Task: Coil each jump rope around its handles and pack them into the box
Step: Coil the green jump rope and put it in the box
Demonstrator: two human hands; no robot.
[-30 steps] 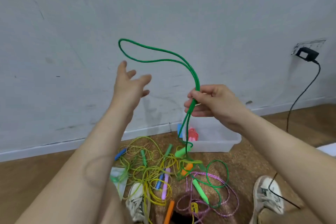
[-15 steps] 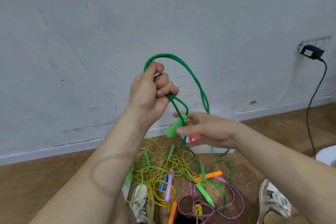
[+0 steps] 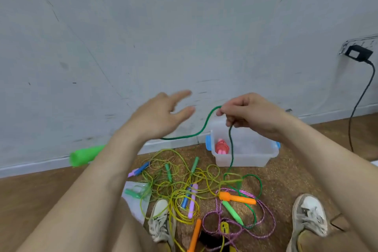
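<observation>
My right hand [image 3: 249,113] pinches a green jump rope [image 3: 206,125] above the clear plastic box [image 3: 245,157]. One strand hangs down past the box to the floor. The other strand runs left behind my left forearm to a blurred green handle [image 3: 86,154] in mid-air by the wall. My left hand [image 3: 161,116] is held out with fingers spread and holds nothing. A coiled red rope [image 3: 222,147] lies inside the box. The second green handle [image 3: 232,211] lies on the floor.
A tangle of yellow ropes [image 3: 180,186] with blue, purple and green handles covers the floor ahead. A pink rope [image 3: 263,217] and orange handles [image 3: 237,198] lie to its right. My shoes [image 3: 161,221] [image 3: 308,215] flank the pile. A black cable [image 3: 360,98] hangs from a wall socket.
My left hand let go of the rope loop and opened. The green handle swung out to the left. My right hand rose and now pinches the rope over the box.
</observation>
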